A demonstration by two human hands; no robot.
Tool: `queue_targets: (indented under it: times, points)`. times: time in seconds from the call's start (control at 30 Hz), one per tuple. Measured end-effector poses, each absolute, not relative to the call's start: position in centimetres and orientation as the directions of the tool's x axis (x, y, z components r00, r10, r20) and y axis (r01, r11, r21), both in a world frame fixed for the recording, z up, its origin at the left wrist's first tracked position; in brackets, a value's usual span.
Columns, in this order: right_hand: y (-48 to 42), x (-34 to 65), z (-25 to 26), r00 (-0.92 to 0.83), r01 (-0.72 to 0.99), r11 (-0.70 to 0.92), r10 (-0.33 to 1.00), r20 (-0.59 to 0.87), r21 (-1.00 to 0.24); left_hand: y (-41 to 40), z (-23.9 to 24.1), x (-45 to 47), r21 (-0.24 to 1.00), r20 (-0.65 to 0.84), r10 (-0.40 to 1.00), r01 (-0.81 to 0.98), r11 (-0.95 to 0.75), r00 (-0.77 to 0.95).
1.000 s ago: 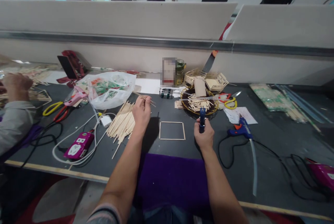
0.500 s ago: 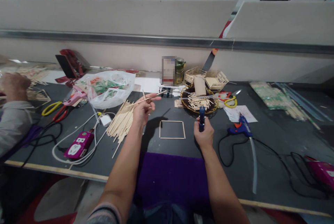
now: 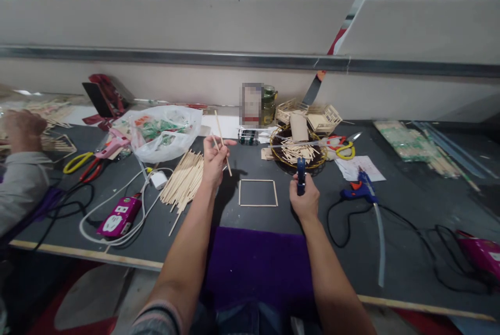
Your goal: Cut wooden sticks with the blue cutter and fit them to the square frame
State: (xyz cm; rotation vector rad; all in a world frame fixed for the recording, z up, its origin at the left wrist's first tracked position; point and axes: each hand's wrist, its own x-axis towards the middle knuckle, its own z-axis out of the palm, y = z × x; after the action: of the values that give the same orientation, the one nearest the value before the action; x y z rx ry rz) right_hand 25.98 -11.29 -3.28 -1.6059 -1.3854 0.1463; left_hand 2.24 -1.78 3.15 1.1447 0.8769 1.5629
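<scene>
My left hand (image 3: 214, 163) is closed on thin wooden sticks (image 3: 219, 129), raised above the table. One slants up past the fingertips, and a second appears to cross the palm. Just left of that wrist lies a loose pile of similar sticks (image 3: 183, 178). My right hand (image 3: 305, 197) grips a dark blue hand tool (image 3: 301, 168), seen nearly end-on, so its exact kind is unclear. Flat on the table between my hands rests a rectangular frame of sticks (image 3: 258, 206). Beyond the right hand stands a round basket (image 3: 275, 155) holding short stick pieces (image 3: 295, 151).
A blue glue gun (image 3: 361, 189) with its cord lies at right, near scissors (image 3: 346, 151). At left are a plastic bag (image 3: 167, 132), a purple power strip (image 3: 119, 216) with cables, and a co-worker's hand (image 3: 24, 129). Purple cloth (image 3: 258, 267) covers my lap.
My left hand has turned, swinging the stick from nearly level to steeply upright. My right hand and its tool stay almost still.
</scene>
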Motion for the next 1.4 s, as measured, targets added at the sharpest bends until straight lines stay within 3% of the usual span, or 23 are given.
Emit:
queue_targets:
  times: [0.13,0.4,0.7,0.93,1.17,1.4]
  points:
    - [-11.3,26.0,-3.2,0.347,0.692,0.118,0.81,0.472,-0.712,-1.1,1.6,2.7,0.905,0.312,0.948,-0.282,-0.318,-0.066]
    - [-11.4,25.9,-3.0,0.351,0.69,0.108,0.815,0.462,-0.715,-0.8,-1.2,4.0,0.937,0.11,0.992,-0.339,-0.082,0.064]
    - [-11.4,26.0,-3.1,0.352,0.689,0.11,0.814,0.463,-0.717,-1.5,-1.1,4.2,0.976,0.068,0.979,-0.218,-0.026,0.19]
    - [-11.4,26.0,-3.1,0.352,0.686,0.106,0.817,0.456,-0.72,-1.3,-1.1,4.2,0.968,0.214,0.965,-0.162,-0.19,0.152]
    - [-11.5,25.9,-2.9,0.344,0.701,0.113,0.811,0.473,-0.704,-1.2,-2.0,5.2,0.973,0.159,0.969,-0.199,-0.121,0.188]
    - [-11.5,25.9,-2.9,0.348,0.695,0.105,0.817,0.461,-0.711,-1.5,-2.1,4.9,0.985,0.168,0.952,-0.089,-0.149,0.257]
